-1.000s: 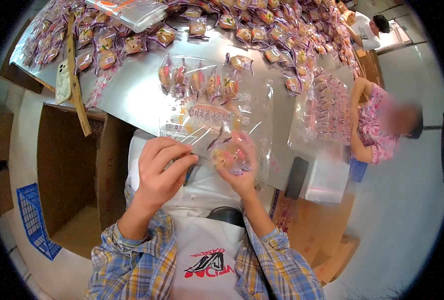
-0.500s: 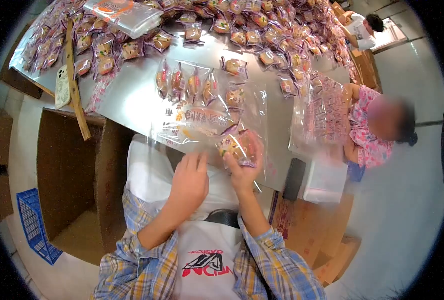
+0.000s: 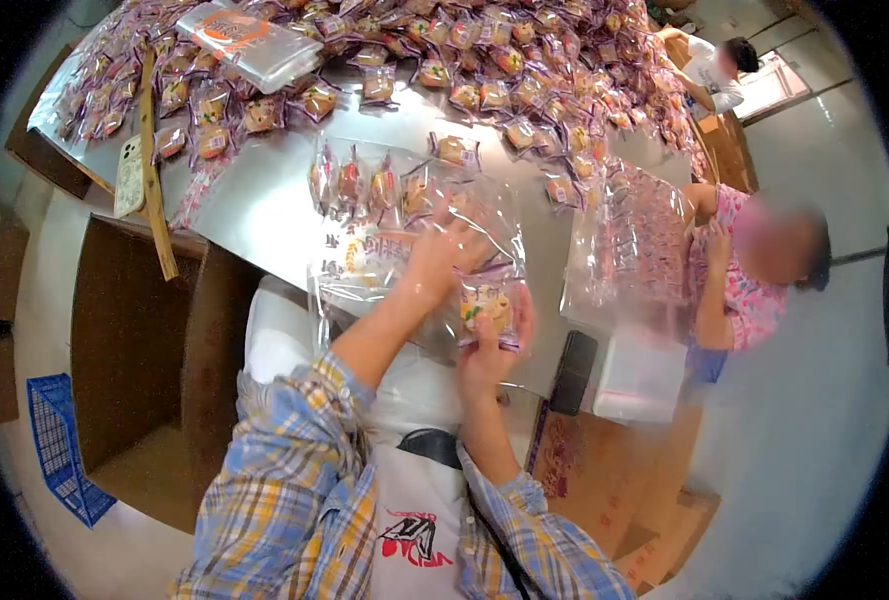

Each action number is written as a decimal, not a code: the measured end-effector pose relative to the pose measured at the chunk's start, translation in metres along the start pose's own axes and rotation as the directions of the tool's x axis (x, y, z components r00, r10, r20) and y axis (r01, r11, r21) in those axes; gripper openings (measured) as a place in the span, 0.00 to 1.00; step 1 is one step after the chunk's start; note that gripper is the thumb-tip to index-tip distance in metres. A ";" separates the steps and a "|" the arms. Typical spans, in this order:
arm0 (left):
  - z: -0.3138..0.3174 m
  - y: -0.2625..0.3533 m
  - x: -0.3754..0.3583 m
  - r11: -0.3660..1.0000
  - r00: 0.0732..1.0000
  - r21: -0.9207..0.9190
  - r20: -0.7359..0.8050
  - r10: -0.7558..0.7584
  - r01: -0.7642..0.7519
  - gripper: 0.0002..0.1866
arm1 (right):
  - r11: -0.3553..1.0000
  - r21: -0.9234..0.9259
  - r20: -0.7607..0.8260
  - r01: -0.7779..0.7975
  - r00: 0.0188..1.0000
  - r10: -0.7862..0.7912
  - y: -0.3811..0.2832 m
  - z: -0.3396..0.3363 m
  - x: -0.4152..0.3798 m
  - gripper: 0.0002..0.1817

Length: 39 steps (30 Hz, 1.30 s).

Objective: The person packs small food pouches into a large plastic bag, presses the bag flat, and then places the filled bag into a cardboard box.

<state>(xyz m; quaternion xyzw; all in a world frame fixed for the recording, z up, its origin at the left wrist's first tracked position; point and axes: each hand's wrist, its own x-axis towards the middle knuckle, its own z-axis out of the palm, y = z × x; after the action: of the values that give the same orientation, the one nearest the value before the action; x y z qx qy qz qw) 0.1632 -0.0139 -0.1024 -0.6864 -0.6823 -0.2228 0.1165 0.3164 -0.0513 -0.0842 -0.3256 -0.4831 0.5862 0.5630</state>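
Observation:
A large clear bag with printed lettering (image 3: 343,250) lies on the metal table before me. Several wrapped pastries stand in a row at its far end, among them a reddish one (image 3: 350,182). My left hand (image 3: 447,252) reaches inside the bag, close to the right end of that row. Plastic glare and blur obscure its fingertips and whatever they touch. At the bag's right near corner, my right hand (image 3: 495,345) is closed round a wrapped pastry (image 3: 487,306), its label facing up. Another wrapped pastry (image 3: 455,150) lies just beyond the bag.
Heaped wrapped pastries (image 3: 535,90) cover the table's far side. A stack of bags (image 3: 250,42), a wooden strip (image 3: 152,170) and a phone (image 3: 130,178) lie left. Right are a filled bag (image 3: 630,240), a black object (image 3: 574,372) and a co-worker (image 3: 740,250). A cardboard box (image 3: 135,360) stands left.
My left hand has moved forward and right, from the bag's near edge to inside it. The pastry in my right hand has turned slightly. The co-worker's arms have shifted.

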 end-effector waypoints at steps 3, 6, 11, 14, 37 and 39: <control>0.022 -0.018 0.020 0.996 0.988 0.091 0.154 0.009 -0.023 0.22 | 0.997 0.068 -0.009 -0.044 0.999 0.045 0.008 0.006 -0.002 0.38; 0.021 -0.031 0.029 0.988 0.974 0.146 0.225 0.016 -0.050 0.18 | 0.985 0.139 0.011 -0.103 0.995 0.103 0.025 -0.002 0.006 0.39; -0.001 -0.052 0.024 0.966 1.000 0.258 -0.021 0.023 -0.017 0.11 | 0.940 0.197 -0.011 -0.277 0.959 0.285 0.020 0.008 0.009 0.36; -0.016 -0.063 0.015 0.981 0.993 0.175 -0.088 -0.074 0.088 0.14 | 0.951 0.142 0.029 -0.274 0.962 0.273 0.038 0.011 0.010 0.35; -0.067 -0.087 -0.031 0.898 0.888 -0.015 -0.140 -0.438 0.440 0.24 | 0.856 -0.439 0.013 0.273 0.955 -0.298 0.112 0.128 0.102 0.45; -0.069 -0.085 -0.030 0.929 0.913 0.002 -0.188 -0.363 0.370 0.22 | 0.809 -0.510 0.020 0.292 0.944 -0.329 0.113 0.123 0.101 0.45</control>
<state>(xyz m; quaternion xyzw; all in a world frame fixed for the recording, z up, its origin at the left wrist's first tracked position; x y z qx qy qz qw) 0.0695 -0.0686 -0.0683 -0.5204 -0.7892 -0.2906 0.1483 0.1474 0.0343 -0.1337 -0.3986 -0.6468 0.3270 0.5620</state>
